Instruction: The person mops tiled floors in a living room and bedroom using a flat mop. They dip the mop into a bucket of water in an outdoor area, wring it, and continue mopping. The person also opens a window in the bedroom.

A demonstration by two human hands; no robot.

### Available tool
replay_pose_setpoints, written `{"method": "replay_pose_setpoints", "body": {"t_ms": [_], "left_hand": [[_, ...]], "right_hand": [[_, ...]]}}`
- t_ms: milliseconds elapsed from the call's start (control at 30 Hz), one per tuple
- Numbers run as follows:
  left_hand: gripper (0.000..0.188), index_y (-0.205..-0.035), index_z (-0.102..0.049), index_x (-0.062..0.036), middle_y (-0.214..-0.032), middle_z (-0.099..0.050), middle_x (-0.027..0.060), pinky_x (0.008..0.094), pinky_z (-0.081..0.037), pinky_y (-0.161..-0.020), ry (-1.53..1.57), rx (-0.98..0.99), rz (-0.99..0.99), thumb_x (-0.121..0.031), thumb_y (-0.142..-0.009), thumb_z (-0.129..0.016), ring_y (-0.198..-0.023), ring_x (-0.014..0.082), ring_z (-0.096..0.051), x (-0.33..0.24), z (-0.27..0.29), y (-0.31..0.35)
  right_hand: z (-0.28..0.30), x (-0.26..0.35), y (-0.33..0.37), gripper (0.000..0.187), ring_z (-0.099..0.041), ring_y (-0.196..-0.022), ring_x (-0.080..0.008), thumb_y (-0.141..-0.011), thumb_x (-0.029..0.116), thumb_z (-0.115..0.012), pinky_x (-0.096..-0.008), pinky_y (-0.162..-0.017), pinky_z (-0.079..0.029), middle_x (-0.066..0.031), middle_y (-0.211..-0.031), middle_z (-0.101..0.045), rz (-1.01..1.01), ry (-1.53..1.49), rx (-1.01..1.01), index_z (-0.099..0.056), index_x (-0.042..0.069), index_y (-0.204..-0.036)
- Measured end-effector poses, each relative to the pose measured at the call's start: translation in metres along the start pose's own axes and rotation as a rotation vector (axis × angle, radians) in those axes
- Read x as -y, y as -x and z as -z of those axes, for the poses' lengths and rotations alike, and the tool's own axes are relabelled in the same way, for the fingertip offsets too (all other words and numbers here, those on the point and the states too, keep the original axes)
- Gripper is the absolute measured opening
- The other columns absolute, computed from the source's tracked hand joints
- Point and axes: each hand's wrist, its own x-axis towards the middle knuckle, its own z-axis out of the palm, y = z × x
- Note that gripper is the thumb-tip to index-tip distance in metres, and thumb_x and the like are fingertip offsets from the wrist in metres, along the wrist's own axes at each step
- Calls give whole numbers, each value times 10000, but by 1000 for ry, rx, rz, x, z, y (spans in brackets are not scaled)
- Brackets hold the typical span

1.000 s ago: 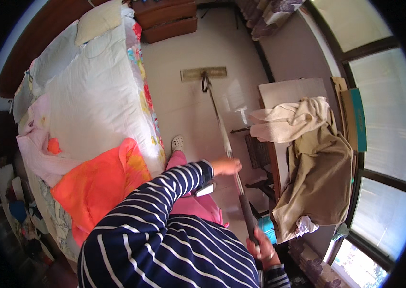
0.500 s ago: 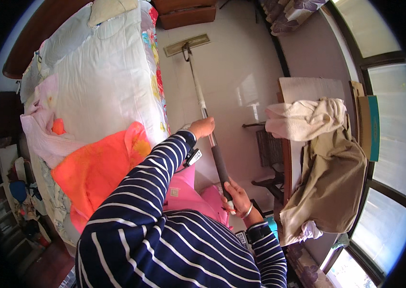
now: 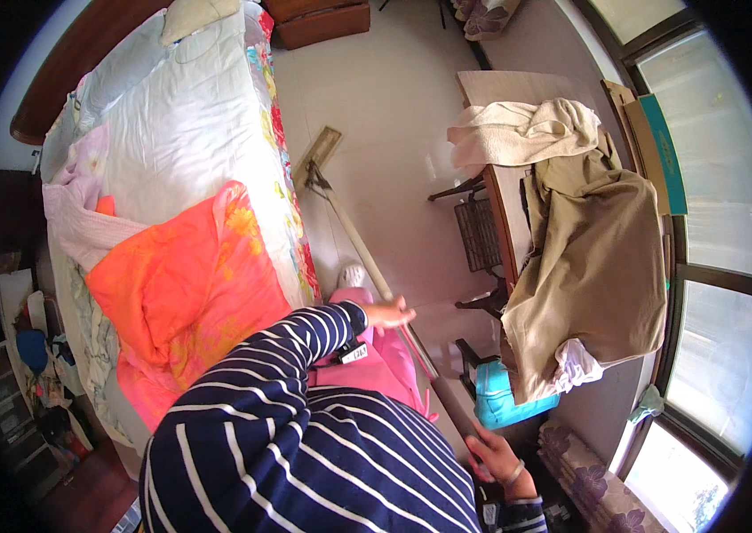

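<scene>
A flat mop with a long pole (image 3: 360, 240) slants across the floor, its rectangular head (image 3: 321, 153) turned on edge-to-bed angle beside the bed's right side. My left hand (image 3: 387, 314) lies loosely curled round the middle of the pole, part of its grip hidden. Low on the right, my right hand (image 3: 497, 460) holds the dark grip end of the pole. Between the bed and the pole, my foot in a pale shoe (image 3: 352, 276) shows below my pink trousers (image 3: 376, 366).
The bed (image 3: 176, 133) on the left carries an orange blanket (image 3: 185, 266). To the right, a table holds a beige towel (image 3: 527, 131) and olive cloth (image 3: 598, 258). Close to my right hand sits a turquoise bag (image 3: 505, 397). Windows line the right wall; a brown drawer unit (image 3: 322, 25) stands far ahead.
The mop head has come nearer and swung from crosswise to slanted along the bed. Both hands have drawn the pole back, the right hand down and right. My view has shifted.
</scene>
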Motion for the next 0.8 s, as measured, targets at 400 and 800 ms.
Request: {"method": "replay_pose_setpoints", "body": {"t_ms": [400, 800], "left_hand": [[600, -979, -522, 14, -788, -626, 172, 383, -545, -469, -197, -22, -59, -581, -938, -451, -613, 274, -654, -22, -7, 27], [349, -1113, -559, -49, -1125, -607, 268, 489, -476, -910, -305, -596, 146, -310, -893, -487, -1056, 424, -611, 46, 184, 52]], "right_hand": [[-26, -18, 23, 523, -412, -397, -69, -986, 195, -544, -223, -357, -316, 18, -579, -497, 5, -56, -84, -370, 143, -1477], [-149, 93, -161, 482, -433, -392, -100, -985, 224, -541, -264, -339, -357, -15, -588, -488, 268, 20, 211, -413, 235, -1450]]}}
